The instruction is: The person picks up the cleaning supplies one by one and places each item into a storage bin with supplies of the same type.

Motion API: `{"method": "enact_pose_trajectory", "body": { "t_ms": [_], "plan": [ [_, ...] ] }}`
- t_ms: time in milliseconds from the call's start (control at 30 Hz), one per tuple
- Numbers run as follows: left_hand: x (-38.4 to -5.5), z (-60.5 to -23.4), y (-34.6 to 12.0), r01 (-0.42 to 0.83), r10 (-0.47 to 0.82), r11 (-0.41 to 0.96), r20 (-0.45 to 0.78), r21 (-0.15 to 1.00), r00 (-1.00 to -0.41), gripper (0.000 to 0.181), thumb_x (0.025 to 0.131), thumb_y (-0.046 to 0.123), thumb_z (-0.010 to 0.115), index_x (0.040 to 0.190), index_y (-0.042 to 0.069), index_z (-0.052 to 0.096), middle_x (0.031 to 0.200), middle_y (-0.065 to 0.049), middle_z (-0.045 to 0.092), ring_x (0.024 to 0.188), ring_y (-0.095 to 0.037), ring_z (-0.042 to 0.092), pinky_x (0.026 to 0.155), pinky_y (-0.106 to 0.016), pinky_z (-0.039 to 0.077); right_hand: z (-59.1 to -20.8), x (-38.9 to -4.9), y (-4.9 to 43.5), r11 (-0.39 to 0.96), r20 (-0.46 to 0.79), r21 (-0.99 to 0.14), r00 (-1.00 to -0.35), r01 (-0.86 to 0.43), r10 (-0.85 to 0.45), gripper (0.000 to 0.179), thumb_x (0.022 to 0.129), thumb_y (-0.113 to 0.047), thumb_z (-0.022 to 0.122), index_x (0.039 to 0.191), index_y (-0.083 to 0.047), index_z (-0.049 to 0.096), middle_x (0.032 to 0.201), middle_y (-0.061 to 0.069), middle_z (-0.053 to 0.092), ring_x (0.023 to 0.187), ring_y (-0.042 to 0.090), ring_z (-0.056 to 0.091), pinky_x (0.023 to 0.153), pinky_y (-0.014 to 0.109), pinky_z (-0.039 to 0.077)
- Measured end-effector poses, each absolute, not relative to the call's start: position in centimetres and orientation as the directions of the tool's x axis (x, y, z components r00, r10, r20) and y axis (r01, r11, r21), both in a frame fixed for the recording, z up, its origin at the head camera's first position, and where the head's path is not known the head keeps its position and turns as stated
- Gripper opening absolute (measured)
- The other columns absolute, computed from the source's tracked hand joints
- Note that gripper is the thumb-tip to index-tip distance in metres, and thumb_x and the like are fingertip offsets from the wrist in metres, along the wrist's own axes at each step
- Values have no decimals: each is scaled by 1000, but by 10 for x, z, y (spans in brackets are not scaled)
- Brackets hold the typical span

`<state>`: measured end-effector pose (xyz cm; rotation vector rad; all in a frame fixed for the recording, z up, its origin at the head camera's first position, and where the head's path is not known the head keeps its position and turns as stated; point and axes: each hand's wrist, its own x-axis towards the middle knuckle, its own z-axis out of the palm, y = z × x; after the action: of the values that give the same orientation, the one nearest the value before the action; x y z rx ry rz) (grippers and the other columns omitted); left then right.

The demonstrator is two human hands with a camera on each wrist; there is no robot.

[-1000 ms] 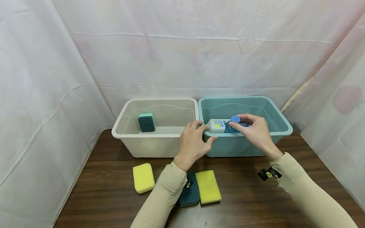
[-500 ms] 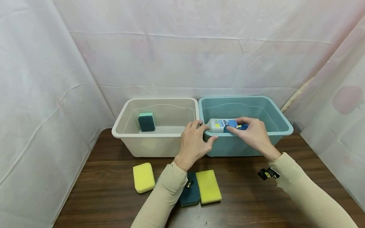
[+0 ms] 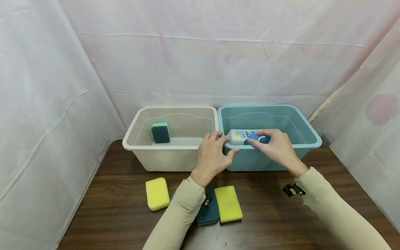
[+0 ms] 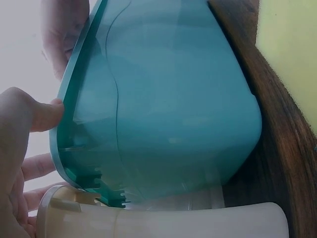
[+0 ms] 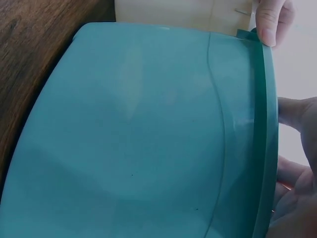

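Note:
Inside the blue bin (image 3: 273, 160), my right hand (image 3: 278, 148) holds a blue bottle (image 3: 254, 137) near its round blue cap; most of that bottle is hidden by the fingers and the bin's front wall. A white bottle (image 3: 236, 136) with a blue and yellow label lies beside it. My left hand (image 3: 212, 154) rests at the corner where the cream bin (image 3: 171, 160) and blue bin meet, its fingers over the rims and spread. In the left wrist view the left thumb (image 4: 47, 114) touches the blue rim. The right wrist view shows right-hand fingers (image 5: 292, 111) behind the rim.
A dark green sponge (image 3: 161, 133) stands in the cream bin. On the wooden table (image 3: 106, 220) lie a yellow sponge (image 3: 157, 194) at left, a dark sponge (image 3: 208, 209) partly under the left forearm, and another yellow sponge (image 3: 228, 204). White curtains (image 3: 217, 63) surround the table.
My right hand has lowered the blue bottle a little further into the blue bin, and its cap has moved down and slightly left. The left hand has stayed in place.

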<state>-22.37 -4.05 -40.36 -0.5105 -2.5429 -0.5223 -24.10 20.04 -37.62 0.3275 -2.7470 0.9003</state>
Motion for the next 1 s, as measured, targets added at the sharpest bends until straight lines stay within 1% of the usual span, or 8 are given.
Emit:
{"method": "enact_pose_trajectory", "body": {
  "t_ms": [67,200,367,433,500,667,933,1000],
  "plan": [
    [-224,-403,-40,446,254,854,535,266,-806,48,95,57,74,123,18,79,136,-10,68,123,-30,64,101,-41,59,-376,-241,200,787,298,-542,-943,-294,-148,42,98,-43,77,116,-5,81,116,22,78,62,24,59,49,29,39],
    [-224,-404,-41,449,251,854,547,262,-799,48,95,57,74,122,18,80,136,-10,69,123,-30,65,101,-42,59,-374,-242,199,791,316,-519,-932,-324,-175,31,101,-36,73,109,-8,84,119,20,78,77,35,64,57,33,42],
    [-224,-404,-40,439,249,862,542,254,-803,48,95,57,74,123,18,80,136,-10,69,124,-30,65,102,-42,59,-373,-241,200,792,314,-505,-928,-343,-201,32,103,-36,71,113,-9,84,127,21,76,99,40,66,72,44,50],
    [-224,-404,-39,438,249,862,540,256,-804,48,95,57,74,123,18,80,136,-10,69,124,-30,64,102,-42,59,-373,-240,200,790,311,-509,-929,-343,-203,32,103,-36,71,114,-9,84,128,22,76,100,42,66,73,47,52],
    [-224,-404,-39,440,250,860,540,257,-804,48,95,57,74,123,18,80,136,-10,69,124,-31,64,102,-42,59,-373,-240,200,792,311,-506,-929,-342,-202,32,103,-35,71,114,-8,84,128,22,76,108,43,66,79,50,53],
    [-225,-405,-39,442,248,860,548,256,-799,47,95,56,74,121,18,80,136,-10,69,124,-31,65,103,-42,58,-374,-240,200,787,316,-512,-927,-345,-201,31,103,-33,71,114,-7,83,127,22,76,113,46,66,91,60,52],
    [-224,-405,-39,443,249,859,549,255,-798,48,95,57,74,122,18,80,135,-10,69,124,-30,64,103,-42,58,-378,-241,204,749,378,-541,-906,-382,-189,27,100,-31,75,113,-9,83,122,17,79,109,41,70,80,50,53],
    [-224,-405,-39,442,250,860,546,254,-799,48,96,57,74,122,18,80,136,-10,69,124,-30,64,104,-42,58,-378,-240,204,741,393,-549,-902,-386,-179,29,99,-32,76,114,-8,82,122,17,78,97,37,70,69,44,52]
  ]
}}
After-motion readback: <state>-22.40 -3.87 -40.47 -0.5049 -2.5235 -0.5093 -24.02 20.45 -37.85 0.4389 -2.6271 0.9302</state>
